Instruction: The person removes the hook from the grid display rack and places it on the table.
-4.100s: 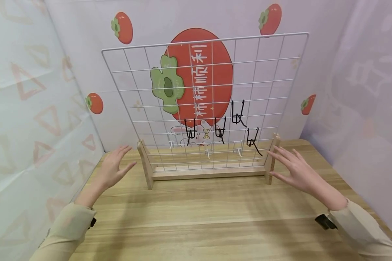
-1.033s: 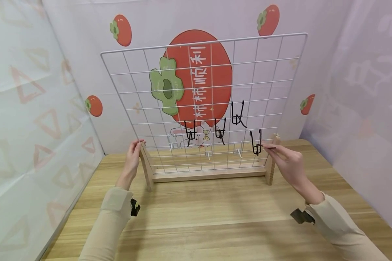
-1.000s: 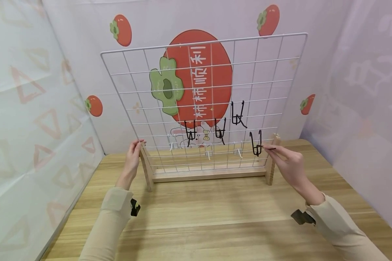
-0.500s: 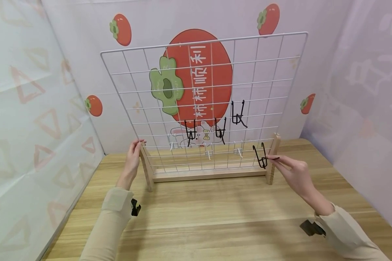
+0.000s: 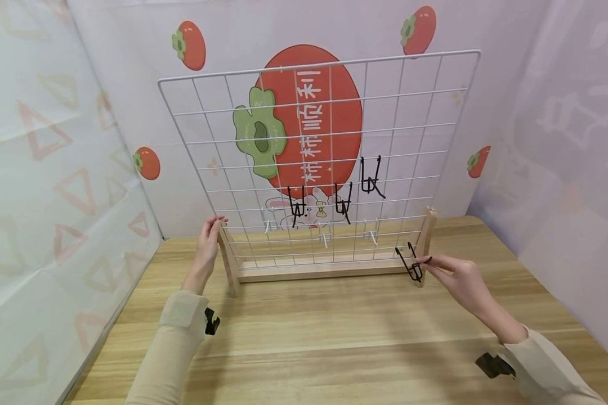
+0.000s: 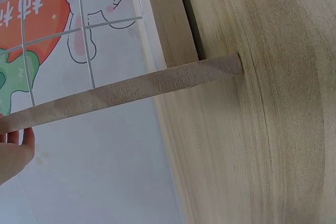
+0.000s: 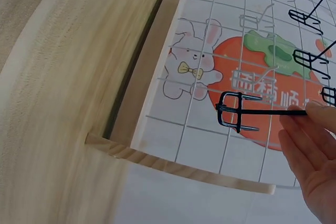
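A white wire grid panel (image 5: 319, 66) stands between two wooden uprights. My left hand (image 5: 206, 247) grips the top of the left upright (image 5: 227, 261); in the left wrist view its fingertips (image 6: 27, 137) lie against the wood. Between thumb and fingers my right hand (image 5: 463, 278) pinches the prong of a black wire hook (image 5: 413, 265), off the grid and in front of the right upright (image 5: 428, 230). The right wrist view shows this hook (image 7: 273, 112) with its two-armed back pointing away from the hand. Three other black hooks (image 5: 342, 205) hang on the grid.
Three small white hooks (image 5: 325, 237) hang low on the grid. A wooden crossbar (image 5: 324, 274) joins the uprights at the bottom. All of it stands on a wood-grain table (image 5: 314, 337), with a printed cloth backdrop (image 5: 395, 112) behind and at the sides.
Both hands began apart from the stand. The left took the left upright; the right took the rightmost black hook off the grid, then moved it down and slightly right, tilting it.
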Motion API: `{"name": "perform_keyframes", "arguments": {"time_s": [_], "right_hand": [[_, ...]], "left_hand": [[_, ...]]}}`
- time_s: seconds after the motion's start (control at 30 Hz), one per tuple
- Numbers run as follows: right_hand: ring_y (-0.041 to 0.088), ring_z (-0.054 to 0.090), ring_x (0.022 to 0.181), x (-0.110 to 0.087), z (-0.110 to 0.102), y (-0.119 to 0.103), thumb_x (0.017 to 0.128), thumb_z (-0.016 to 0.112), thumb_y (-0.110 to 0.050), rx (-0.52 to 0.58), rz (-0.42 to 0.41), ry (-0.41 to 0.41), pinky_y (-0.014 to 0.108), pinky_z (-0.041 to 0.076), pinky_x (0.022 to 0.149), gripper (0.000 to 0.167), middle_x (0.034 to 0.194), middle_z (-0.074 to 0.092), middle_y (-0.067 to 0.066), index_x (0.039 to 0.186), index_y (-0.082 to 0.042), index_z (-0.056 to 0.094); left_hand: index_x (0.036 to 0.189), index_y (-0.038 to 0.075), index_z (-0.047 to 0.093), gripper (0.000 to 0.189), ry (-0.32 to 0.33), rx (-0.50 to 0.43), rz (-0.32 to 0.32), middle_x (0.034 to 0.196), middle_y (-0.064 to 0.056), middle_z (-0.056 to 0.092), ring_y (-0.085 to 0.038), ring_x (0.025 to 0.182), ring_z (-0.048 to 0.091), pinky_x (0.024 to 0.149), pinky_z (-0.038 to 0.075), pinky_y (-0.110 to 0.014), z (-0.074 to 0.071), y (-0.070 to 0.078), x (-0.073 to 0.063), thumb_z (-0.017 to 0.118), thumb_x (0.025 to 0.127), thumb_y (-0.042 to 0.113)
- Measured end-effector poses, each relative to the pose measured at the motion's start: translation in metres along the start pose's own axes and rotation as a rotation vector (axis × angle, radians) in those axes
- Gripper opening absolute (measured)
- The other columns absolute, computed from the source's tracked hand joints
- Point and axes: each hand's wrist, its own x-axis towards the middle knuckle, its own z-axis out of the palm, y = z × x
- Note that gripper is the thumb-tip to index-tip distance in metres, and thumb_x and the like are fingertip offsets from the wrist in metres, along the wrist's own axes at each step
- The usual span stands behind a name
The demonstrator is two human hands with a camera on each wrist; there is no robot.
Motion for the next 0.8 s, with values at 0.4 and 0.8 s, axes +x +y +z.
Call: {"name": "perform_keyframes", "arguments": {"time_s": [0.4,0.8], "right_hand": [[-0.015,0.051,0.085,-0.015,0.002,0.01,0.06,0.064,0.024,0.063,0.031,-0.085,0.005,0.042,0.069,0.031,0.077,0.066,0.014,0.082,0.001,0.065],[-0.008,0.055,0.08,-0.029,0.005,0.023,0.063,0.064,0.019,0.029,0.04,-0.192,0.004,0.042,0.065,0.022,0.076,0.065,0.016,0.08,0.006,0.065]], "left_hand": [[0.111,0.013,0.041,0.018,-0.001,0.013,-0.022,0.107,0.005,0.047,-0.019,0.121,0.032,0.102,0.019,-0.028,-0.001,-0.003,0.002,0.032,0.097,0.022],[0.121,0.0,0.035,0.033,-0.012,0.024,-0.037,0.115,-0.004,0.046,-0.021,0.122,0.031,0.103,0.018,-0.031,-0.001,-0.001,0.001,0.032,0.097,0.023]]}}
